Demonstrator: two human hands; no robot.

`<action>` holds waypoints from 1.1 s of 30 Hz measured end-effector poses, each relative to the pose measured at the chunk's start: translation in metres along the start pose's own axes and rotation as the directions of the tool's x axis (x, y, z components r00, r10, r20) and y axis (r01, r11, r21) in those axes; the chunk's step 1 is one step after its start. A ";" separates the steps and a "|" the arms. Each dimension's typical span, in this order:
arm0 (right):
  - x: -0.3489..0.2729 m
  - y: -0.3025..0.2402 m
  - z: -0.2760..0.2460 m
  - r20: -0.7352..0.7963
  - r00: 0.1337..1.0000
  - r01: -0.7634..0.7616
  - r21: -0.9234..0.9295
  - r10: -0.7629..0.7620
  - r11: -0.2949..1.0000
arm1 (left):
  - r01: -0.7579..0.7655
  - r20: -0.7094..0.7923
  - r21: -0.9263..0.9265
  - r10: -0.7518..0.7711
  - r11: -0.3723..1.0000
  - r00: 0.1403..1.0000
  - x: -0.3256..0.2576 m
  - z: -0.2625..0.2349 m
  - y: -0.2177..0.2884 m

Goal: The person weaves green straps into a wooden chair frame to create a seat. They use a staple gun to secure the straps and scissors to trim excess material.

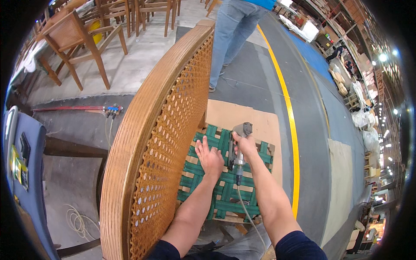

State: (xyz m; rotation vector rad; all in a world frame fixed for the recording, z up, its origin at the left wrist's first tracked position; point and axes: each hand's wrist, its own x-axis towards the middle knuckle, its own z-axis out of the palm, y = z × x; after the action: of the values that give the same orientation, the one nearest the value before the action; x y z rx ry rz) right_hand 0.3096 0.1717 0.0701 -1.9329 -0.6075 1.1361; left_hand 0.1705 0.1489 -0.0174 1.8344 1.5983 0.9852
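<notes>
A wooden chair frame stands tilted in front of me, its back [125, 143] with a woven cane panel [173, 125] rising on the left. Green webbing straps [229, 190] criss-cross its seat frame. My left hand [210, 161] lies on the straps, fingers spread, holding nothing that I can see. Just right of it, my right hand [247, 146] grips an air stapler [242, 129], upright over the webbing. A thin pale air hose [246, 210] runs from the tool's handle down toward me. The stapler's nose is hidden, so I cannot tell whether it touches a strap.
Cardboard [245, 112] lies under the chair. A person in jeans [234, 32] stands just beyond. Wooden chairs [80, 47] fill the far left. At left are a red pipe [71, 108] with a blue valve, a blue padded piece [30, 143] and a coiled hose [77, 221]. A yellow line [288, 104] marks the floor.
</notes>
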 end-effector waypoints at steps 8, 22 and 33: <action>-0.110 0.033 -0.093 -0.091 0.996 0.041 0.285 -0.015 0.958 | 0.173 -0.065 -0.371 -0.211 0.913 0.975 -0.034 -0.051 -0.006; -0.479 0.285 -0.386 -0.771 0.491 0.200 0.554 0.407 0.808 | 0.971 0.834 -0.081 -0.519 0.223 0.189 -0.188 -0.136 -0.050; -0.434 0.400 -0.365 -0.416 0.714 0.122 0.866 0.563 0.485 | 0.906 0.805 -0.315 -0.426 0.284 0.413 -0.201 -0.115 -0.033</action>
State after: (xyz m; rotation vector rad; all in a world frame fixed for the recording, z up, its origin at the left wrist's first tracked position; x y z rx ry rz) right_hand 0.4235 -0.5125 0.0576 -1.3279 0.6146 0.5722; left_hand 0.0506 -0.0518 -0.0114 0.5279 1.1137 0.3917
